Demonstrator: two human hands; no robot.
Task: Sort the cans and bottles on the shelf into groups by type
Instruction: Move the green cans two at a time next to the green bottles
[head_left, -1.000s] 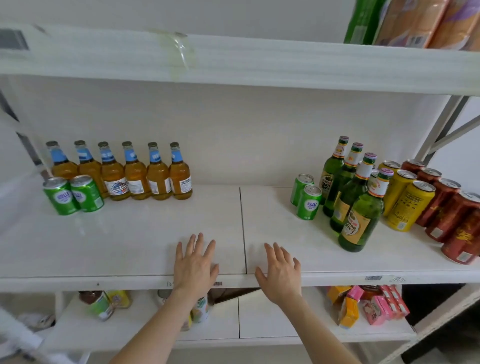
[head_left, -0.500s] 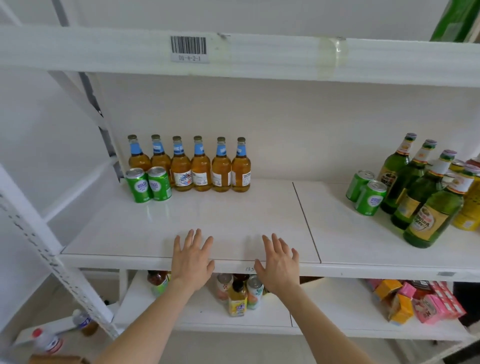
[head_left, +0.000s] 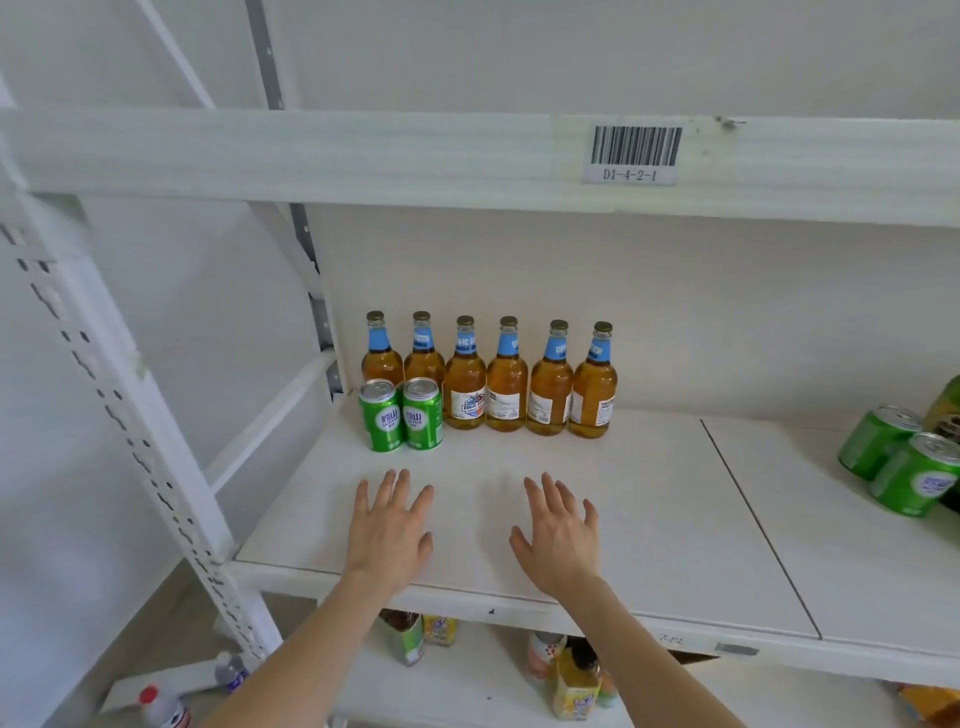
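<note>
Six amber bottles (head_left: 488, 382) with blue neck labels line the shelf (head_left: 649, 493) back, two green cans (head_left: 401, 414) before them; left hand (head_left: 390, 531) and right hand (head_left: 561, 535) lie spread, empty, near the front edge.

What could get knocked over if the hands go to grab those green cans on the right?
The two green cans at the right edge stand close against a dark green bottle, so a quick grab might tip it. Reaching back on the left, the left hand could bump the two green cans into the amber bottles.
</note>
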